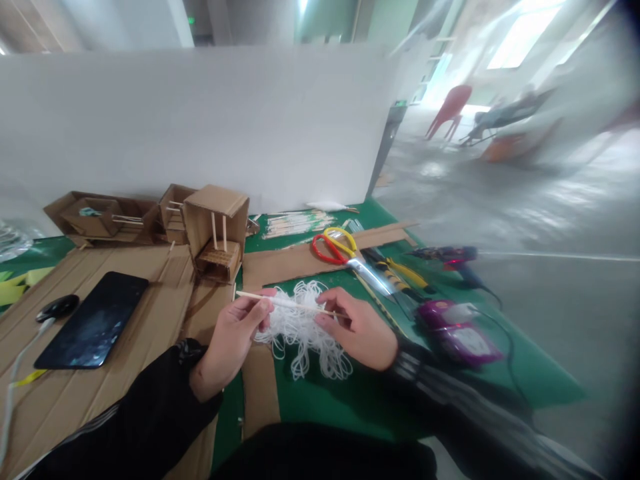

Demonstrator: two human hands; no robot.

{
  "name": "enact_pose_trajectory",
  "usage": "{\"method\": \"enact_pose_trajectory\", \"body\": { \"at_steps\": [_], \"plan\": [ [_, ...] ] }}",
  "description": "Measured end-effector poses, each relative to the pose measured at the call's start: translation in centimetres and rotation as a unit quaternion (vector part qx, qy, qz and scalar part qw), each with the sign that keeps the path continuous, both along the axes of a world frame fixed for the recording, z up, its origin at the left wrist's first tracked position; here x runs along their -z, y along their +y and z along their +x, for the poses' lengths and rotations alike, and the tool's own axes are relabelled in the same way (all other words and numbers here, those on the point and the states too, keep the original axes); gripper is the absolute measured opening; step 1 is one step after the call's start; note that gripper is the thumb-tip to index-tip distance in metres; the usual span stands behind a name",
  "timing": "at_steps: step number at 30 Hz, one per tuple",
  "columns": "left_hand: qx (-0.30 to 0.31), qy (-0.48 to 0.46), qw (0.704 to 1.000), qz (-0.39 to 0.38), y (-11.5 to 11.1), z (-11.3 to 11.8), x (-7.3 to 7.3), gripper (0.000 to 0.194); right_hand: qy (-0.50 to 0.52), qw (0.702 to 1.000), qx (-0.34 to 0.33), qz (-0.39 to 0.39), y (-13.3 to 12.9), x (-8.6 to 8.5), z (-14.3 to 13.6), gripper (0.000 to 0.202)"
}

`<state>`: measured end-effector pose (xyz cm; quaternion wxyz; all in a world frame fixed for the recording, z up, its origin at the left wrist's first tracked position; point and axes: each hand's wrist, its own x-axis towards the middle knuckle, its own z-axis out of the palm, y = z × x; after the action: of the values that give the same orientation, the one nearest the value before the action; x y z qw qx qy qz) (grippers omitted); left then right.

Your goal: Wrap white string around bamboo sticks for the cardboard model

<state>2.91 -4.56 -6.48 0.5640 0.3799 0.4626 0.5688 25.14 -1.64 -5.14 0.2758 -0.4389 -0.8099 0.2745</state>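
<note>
1. Nearest me, my left hand has its thumb and fingers closed on a thin stick, toward its left end.
2. My right hand has its fingers bent in around the same stick's other end, so it lies across between my two hands, slightly tilted, with white string wound on it near my left fingertips.
3. Just under the stick, a loose, looping heap of white string lies on the green tabletop.
4. To my left, a black phone lies on a cardboard sheet, a dark mouse beside it.
5. To my right sits a purple device with a cable.
6. Beyond the string, scissors with one red and one yellow handle loop lie partly over a cardboard strip; pliers are near them.
7. Farther, cardboard boxes fitted with sticks stand at left, and a spread of thin sticks lies near a white panel.
8. Farthest, a red chair stands on the blurred floor.
</note>
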Motion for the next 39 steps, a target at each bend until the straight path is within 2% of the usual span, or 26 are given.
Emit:
{"method": "enact_pose_trajectory", "body": {
  "at_steps": [5,9,14,19,24,30,34,39],
  "plan": [
    [-0.002,0.003,1.0,-0.001,0.03,0.05,-0.01,0.027,-0.002,1.0,-0.024,0.019,0.03,-0.11,0.0,0.031],
    [-0.006,-0.004,1.0,0.0,0.01,0.09,0.01,0.027,0.004,1.0,0.014,0.003,0.05,0.03,0.06,0.018],
    [-0.001,-0.014,1.0,0.004,0.05,0.12,-0.07,0.025,-0.006,1.0,-0.025,0.006,0.04,0.11,0.08,0.025],
    [-0.009,-0.004,1.0,0.008,-0.01,0.11,-0.2,0.021,0.001,1.0,0.02,-0.005,-0.03,0.04,0.06,0.02],
    [-0.003,0.01,1.0,0.009,-0.11,0.06,-0.13,0.021,-0.013,1.0,-0.026,0.001,0.04,-0.07,0.15,0.027],
    [-0.004,0.003,1.0,0.011,0.03,-0.05,0.04,0.02,-0.007,1.0,-0.019,-0.011,0.1,0.03,0.16,0.027],
    [-0.002,-0.014,1.0,0.017,0.09,-0.13,0.18,0.019,-0.023,0.998,-0.062,-0.006,0.19,0.23,0.15,0.034],
    [-0.015,-0.022,1.0,0.015,0.12,-0.17,0.32,0.018,-0.011,1.0,-0.008,0.001,0.21,0.23,0.2,0.02]
  ]
}}
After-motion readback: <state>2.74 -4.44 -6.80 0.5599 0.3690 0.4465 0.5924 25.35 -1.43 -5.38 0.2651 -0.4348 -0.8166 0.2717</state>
